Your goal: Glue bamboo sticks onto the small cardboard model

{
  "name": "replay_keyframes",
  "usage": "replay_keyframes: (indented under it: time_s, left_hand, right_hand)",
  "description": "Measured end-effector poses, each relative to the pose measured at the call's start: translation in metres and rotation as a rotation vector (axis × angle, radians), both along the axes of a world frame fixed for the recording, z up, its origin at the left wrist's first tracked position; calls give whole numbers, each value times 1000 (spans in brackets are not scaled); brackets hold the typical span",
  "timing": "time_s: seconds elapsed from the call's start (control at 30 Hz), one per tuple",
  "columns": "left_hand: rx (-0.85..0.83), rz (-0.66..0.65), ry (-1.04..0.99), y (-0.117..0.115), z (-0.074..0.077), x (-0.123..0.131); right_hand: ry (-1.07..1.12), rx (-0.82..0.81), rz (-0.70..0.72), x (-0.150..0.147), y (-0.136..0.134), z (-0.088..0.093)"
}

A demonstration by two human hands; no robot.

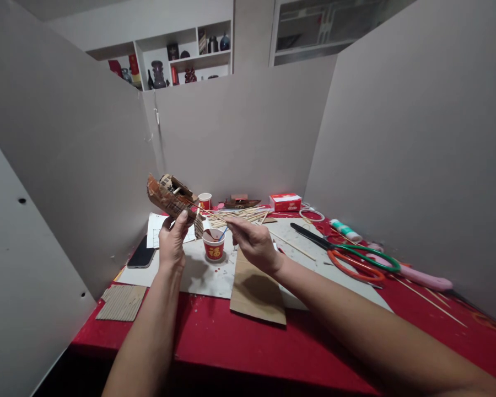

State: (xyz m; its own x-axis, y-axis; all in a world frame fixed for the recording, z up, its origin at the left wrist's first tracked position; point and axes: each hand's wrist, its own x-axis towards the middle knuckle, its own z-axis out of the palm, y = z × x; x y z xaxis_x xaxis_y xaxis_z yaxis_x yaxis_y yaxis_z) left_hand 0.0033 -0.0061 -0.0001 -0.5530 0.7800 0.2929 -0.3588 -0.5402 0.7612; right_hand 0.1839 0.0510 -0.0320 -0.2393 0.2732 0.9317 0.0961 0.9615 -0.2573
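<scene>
Cardboard boat (165,198) partly hides the left hand (172,241) holding it, while the right hand (254,244) pinches a stick (209,212).

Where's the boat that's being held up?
In the head view, the cardboard boat is left of centre, raised in the left hand, above and left of the nearer red paper cup.

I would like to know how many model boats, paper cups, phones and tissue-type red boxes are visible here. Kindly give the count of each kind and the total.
Model boats: 2 (held boat in the left hand, rear boat)
Paper cups: 2 (front cup, rear cup)
Phones: 1 (dark phone)
Red boxes: 1 (red-and-white box)
Total: 6
</scene>
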Motion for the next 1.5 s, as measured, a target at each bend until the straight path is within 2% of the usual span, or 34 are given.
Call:
replay_keyframes:
  time_s: [0.33,0.57,0.97,1.13,1.5]
  left_hand:
    - [-64,-26,93,2,-5,4]
    - [2,-11,22,1,-1,1]
    - [12,-34,-116,2,0,-12]
    - [21,-11,-19,2,-1,-5]
    - [21,53,203,1,-7,12]
  right_hand:
    - [-29,-75,-64,-2,0,1]
    - [-43,-88,-78,-1,0,-1]
    - [-28,-41,-67,-2,-10,-1]
    - [-15,2,-22,-2,-17,3]
    - [4,-44,-151,-4,-27,18]
